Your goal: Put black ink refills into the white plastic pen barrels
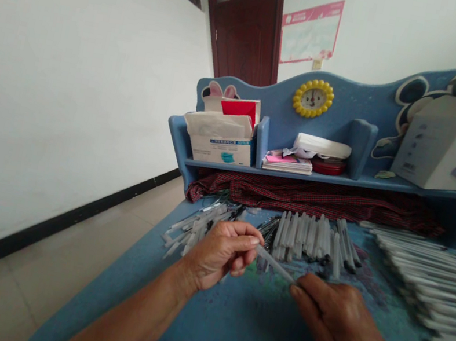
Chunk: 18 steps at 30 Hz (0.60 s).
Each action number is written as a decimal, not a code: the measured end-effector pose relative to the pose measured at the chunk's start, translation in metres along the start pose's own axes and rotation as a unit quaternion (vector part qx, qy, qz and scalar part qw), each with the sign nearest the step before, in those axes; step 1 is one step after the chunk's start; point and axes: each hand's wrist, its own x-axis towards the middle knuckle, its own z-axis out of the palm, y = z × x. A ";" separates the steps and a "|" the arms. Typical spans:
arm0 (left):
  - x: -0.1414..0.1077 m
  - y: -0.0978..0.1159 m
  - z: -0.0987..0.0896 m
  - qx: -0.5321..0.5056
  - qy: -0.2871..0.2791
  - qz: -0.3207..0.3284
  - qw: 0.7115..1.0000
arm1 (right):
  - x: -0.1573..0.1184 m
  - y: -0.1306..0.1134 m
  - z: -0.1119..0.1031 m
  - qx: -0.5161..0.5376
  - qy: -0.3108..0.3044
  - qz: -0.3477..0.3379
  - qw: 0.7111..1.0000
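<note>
A translucent pen barrel (275,264) is stretched between my two hands above the blue desk (221,334). My left hand (224,252) pinches its upper left end between thumb and forefinger. The lower right end disappears into my right hand (336,319), whose fingers are closed round it. Behind my hands lies a row of clear pen barrels (305,234), some with dark ends. Loose pen parts (195,226) are heaped left of that row, partly covered by my left hand. At the right, a large stack of pens (432,289) is laid side by side.
A blue shelf (342,96) with a yellow flower-shaped clock (313,98) rises at the back. It holds a mask box (223,149), papers (286,164) and a large white box (449,139). Checked dark red cloth (294,194) is tucked beneath it. A white wall (72,78) stands left.
</note>
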 end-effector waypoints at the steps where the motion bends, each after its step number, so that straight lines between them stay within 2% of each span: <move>1: 0.000 0.000 0.001 -0.005 0.001 -0.001 1.000 | 0.000 0.000 0.002 -0.019 0.017 -0.011 1.000; 6: -0.001 -0.001 0.004 -0.021 -0.006 -0.001 1.000 | -0.002 -0.003 0.005 -0.104 0.069 -0.086 0.988; 10: -0.002 -0.002 0.004 -0.019 -0.019 -0.004 1.000 | -0.003 -0.003 0.005 -0.129 0.083 -0.117 0.981; 18: -0.002 0.000 0.006 0.000 -0.004 0.027 1.000 | 0.004 0.000 -0.001 -0.142 0.092 -0.103 0.980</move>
